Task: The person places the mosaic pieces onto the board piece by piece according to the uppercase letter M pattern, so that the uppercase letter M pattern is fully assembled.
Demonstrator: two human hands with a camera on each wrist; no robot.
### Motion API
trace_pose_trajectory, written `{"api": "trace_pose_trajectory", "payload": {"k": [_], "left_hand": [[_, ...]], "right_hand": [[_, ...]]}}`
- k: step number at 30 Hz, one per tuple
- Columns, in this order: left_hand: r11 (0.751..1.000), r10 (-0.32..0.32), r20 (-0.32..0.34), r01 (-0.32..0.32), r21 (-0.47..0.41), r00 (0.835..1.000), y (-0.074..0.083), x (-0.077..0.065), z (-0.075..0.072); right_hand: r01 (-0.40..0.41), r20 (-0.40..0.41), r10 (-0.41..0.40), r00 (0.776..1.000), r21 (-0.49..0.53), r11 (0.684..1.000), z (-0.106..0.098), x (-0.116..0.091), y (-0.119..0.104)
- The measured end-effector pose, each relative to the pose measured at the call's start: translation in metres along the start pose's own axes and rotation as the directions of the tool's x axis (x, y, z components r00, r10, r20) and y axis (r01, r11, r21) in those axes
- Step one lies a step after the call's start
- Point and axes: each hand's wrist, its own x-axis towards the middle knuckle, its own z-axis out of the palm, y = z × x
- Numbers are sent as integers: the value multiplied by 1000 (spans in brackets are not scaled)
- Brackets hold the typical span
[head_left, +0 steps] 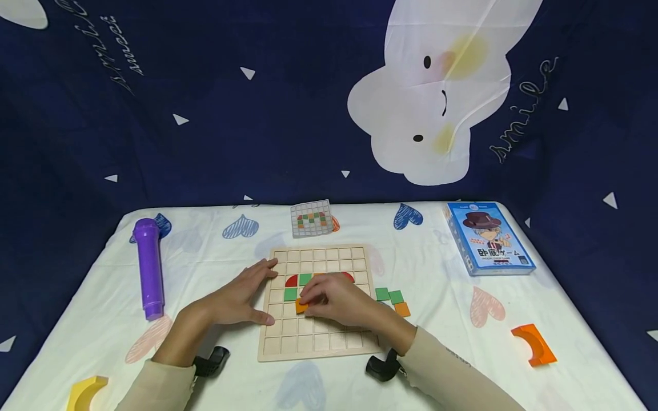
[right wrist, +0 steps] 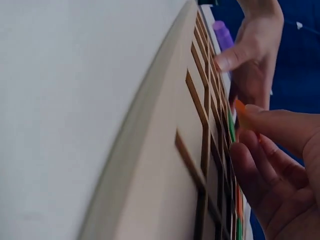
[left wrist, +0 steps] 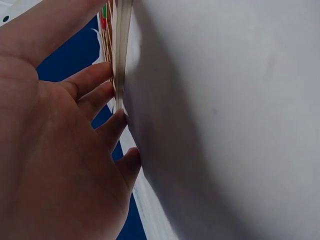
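Orange tile (head_left: 300, 307) is pinched in our right hand (head_left: 336, 297); our spread left hand (head_left: 237, 295) touches the board (head_left: 321, 343) beneath.

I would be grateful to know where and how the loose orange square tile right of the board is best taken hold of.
The loose orange tile lies flat, so it is probably best pinched by its left and right edges, coming from above and the near side, since a green tile sits close behind it.
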Motion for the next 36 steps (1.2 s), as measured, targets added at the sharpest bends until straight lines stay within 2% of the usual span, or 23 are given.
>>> {"api": "trace_pose_trajectory", "payload": {"k": [9, 15, 21, 36], "left_hand": [[1000, 14, -3, -14, -15, 1000, -2, 0, -1], [1000, 16, -3, -16, -13, 1000, -1, -1, -1], [1000, 15, -4, -15, -16, 1000, 0, -2, -1], [1000, 17, -2, -17, -20, 1000, 1, -2, -1]], "right_hand": [[15, 24, -12, 1000, -131, 991, 14, 15, -12], [-8, 43, 17, 999, -195, 981, 18, 19, -18], [-33, 41, 41, 998, -194, 980, 18, 19, -20], [-31, 44, 39, 998, -179, 983, 21, 19, -17]]}}
